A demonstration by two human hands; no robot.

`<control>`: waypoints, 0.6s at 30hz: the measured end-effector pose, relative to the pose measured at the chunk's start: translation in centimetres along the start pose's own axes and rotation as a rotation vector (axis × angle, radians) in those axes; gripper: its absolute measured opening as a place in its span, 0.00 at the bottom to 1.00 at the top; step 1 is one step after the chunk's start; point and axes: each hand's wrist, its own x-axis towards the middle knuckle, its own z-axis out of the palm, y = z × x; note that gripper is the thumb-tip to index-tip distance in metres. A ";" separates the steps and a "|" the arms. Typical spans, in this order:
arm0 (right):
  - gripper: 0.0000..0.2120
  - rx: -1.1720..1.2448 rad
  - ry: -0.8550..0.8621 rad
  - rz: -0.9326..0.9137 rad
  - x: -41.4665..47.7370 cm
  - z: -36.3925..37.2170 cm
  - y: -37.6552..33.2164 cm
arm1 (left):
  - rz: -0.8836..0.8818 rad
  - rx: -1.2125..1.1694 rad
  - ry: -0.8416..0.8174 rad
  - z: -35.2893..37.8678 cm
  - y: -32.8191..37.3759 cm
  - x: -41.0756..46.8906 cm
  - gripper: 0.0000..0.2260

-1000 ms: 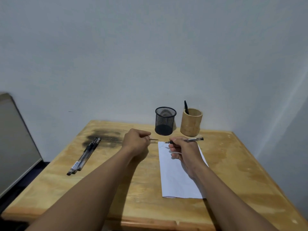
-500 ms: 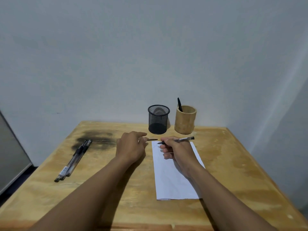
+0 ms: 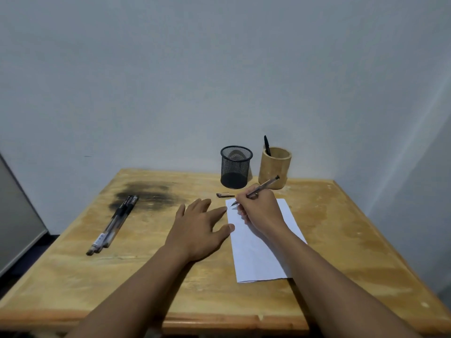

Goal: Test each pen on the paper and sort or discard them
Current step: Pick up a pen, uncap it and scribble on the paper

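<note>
Pen (image 3: 262, 187) centre frame, tip on paper (image 3: 258, 252), held in right hand (image 3: 258, 211) grip; left hand (image 3: 197, 230) flat, grip wide, at paper's edge. Black pen (image 3: 267, 145) apparently sorted in bamboo cup (image 3: 274, 170); pen bundle (image 3: 114, 223) mid-left likely untested.

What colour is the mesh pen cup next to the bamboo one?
The round wire-mesh pen cup is black, best seen in the head view.

Open wood between pens (image 3: 112, 222) and paper (image 3: 258, 250); cups (image 3: 235, 167) block back edge.
</note>
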 end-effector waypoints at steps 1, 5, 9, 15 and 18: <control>0.08 -0.022 0.013 -0.014 -0.1 0.1 -0.1 | -0.004 0.001 -0.001 0.0 0.0 0.0 0.28; 0.07 -0.091 0.012 -0.065 -0.3 0.0 -0.1 | -0.006 0.004 0.005 0.3 -0.1 0.1 0.28; 0.07 -0.095 -0.035 -0.078 -0.5 -0.1 0.1 | -0.008 0.004 0.021 0.7 -0.3 0.0 0.29; 0.08 -0.213 -0.003 -0.128 -0.5 -0.1 0.1 | -0.019 -0.003 0.021 0.5 0.0 0.0 0.28; 0.08 -0.218 0.011 -0.132 -0.6 -0.1 0.0 | -0.024 -0.009 0.025 0.5 0.0 0.1 0.28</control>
